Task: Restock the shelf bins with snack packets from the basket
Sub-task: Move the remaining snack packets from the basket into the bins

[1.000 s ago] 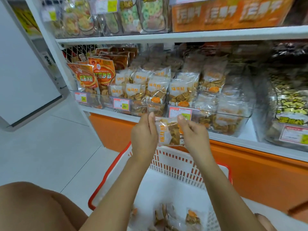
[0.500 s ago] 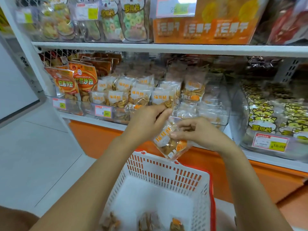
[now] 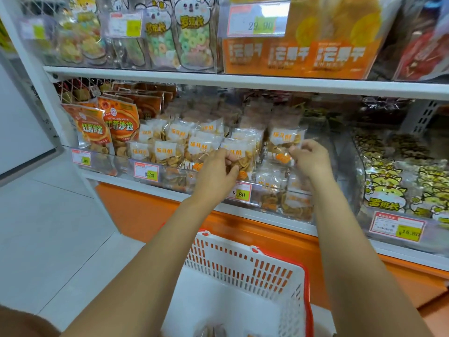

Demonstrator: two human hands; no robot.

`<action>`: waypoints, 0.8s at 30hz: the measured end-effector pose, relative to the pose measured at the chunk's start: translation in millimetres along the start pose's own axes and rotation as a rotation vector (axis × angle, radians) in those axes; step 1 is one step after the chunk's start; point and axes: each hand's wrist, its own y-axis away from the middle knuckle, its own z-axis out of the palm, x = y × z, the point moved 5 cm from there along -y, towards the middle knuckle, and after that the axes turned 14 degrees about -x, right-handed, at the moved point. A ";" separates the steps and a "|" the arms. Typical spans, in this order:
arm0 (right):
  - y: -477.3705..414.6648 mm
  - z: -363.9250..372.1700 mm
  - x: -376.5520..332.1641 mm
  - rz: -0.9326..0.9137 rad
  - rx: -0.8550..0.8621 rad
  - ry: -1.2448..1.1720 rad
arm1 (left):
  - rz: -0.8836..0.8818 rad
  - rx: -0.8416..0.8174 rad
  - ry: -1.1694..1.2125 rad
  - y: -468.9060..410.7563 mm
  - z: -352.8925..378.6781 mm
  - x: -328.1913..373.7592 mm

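Two-handed | left grip (image 3: 218, 175) pinches snack packet (image 3: 243, 158) in shelf bin (image 3: 274, 199) | right grip (image 3: 309, 160) pinches neighbouring packet (image 3: 283, 141)

Snack packets (image 3: 240, 154): crinkled clear glossy plastic film, matt white label patches. Bins (image 3: 175, 177): clear glossy rigid plastic. Basket (image 3: 243, 261): matt white plastic lattice, red rim. Shelf (image 3: 243, 82): smooth white. Floor (image 3: 48, 227): smooth pale tile.

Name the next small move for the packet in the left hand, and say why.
Probably seat the packet upright in the bin and release. The left hand grips it level with the standing row, while the right hand holds a neighbouring packet, seemingly making room.
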 end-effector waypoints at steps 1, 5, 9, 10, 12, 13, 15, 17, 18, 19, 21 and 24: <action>-4.1 4.6 3.2 0.019 -0.001 -0.030 | 0.010 0.011 -0.005 -0.1 -0.4 -0.1; -12.1 9.6 5.0 0.089 0.157 0.083 | 0.037 0.044 -0.015 -1.9 1.2 -3.4; -20.8 24.9 -0.2 0.156 0.134 0.245 | 0.059 0.071 0.010 -3.3 4.1 -5.9; -24.1 30.8 0.2 0.152 0.094 0.256 | 0.063 0.071 0.011 -4.0 4.6 -6.4; -29.5 36.1 2.6 0.149 0.041 0.229 | 0.069 0.067 0.010 -4.9 4.7 -6.6; -31.2 36.3 3.7 0.145 0.029 0.208 | 0.068 0.064 0.009 -5.0 4.6 -6.5; -32.6 36.1 4.5 0.125 0.028 0.215 | 0.064 0.060 0.008 -5.0 4.4 -6.8; -30.3 36.3 5.5 0.104 0.054 0.279 | 0.057 0.051 0.008 -4.8 4.5 -7.2; -25.6 36.8 5.4 0.087 0.084 0.311 | 0.054 0.043 0.019 -4.4 4.1 -7.4; -16.1 36.8 2.9 0.056 0.127 0.325 | 0.051 0.033 0.042 -3.4 3.4 -7.5; 10.8 34.1 -7.1 -0.089 0.254 0.330 | 0.053 0.005 0.116 1.6 0.5 -6.5; 58.9 38.4 -25.7 -0.386 0.360 0.304 | 0.100 -0.003 0.207 17.2 -8.0 -6.1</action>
